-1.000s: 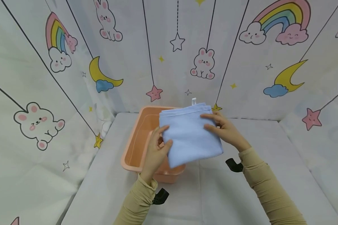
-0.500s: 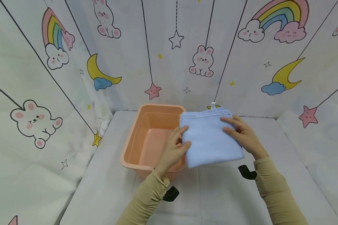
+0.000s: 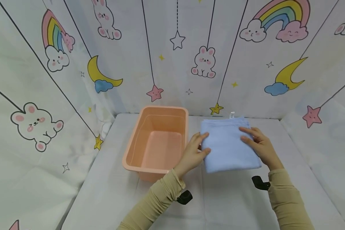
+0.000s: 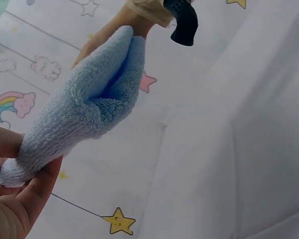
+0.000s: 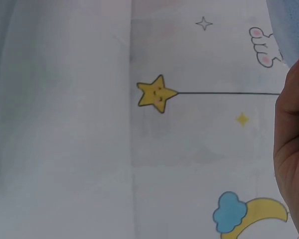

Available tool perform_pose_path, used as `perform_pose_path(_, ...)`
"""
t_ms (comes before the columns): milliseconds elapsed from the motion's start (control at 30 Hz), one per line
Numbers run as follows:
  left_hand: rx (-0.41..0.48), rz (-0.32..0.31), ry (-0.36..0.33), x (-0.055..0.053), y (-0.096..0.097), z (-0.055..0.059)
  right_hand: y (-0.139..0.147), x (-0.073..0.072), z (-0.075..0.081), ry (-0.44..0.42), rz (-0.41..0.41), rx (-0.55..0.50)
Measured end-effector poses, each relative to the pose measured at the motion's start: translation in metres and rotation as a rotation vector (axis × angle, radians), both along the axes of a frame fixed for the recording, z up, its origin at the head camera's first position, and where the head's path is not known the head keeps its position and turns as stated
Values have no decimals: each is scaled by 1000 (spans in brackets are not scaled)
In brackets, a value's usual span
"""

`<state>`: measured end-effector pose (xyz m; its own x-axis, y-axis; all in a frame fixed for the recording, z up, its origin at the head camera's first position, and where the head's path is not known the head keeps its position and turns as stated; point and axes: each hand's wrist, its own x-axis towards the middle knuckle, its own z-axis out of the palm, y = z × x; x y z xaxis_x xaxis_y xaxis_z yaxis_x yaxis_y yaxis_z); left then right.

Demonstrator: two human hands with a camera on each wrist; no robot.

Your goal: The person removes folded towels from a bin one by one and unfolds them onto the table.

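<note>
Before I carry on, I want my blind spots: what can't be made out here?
Head view: back of the cloth, hidden by its front.
Head view: print on the label, too small.
Left wrist view: part of the left hand, cut off by the left edge.
Right wrist view: much of the right hand, past the right edge.

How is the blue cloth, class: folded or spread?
Folded: the left wrist view shows the blue cloth doubled over in layers, with a gap between them.
</note>
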<state>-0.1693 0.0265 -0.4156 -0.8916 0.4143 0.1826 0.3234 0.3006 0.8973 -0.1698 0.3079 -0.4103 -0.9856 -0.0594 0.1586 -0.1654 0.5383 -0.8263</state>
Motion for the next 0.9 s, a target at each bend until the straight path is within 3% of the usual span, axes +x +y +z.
perform_pose_path(200, -90, 47, 2, 1, 22, -16, 18, -1, -32, -64, 18, 12)
perform_pose_path(400, -190, 96, 18, 10, 42, -34, 28, 0, -61, -121, 21, 85)
perform_pose_path(567, -247, 127, 47, 15, 51, -54, 33, -2, -80, -164, 29, 61)
perform_pose_path(900, -319, 155, 111, 5, 58, -88, 34, -4, -107, -204, 37, 21)
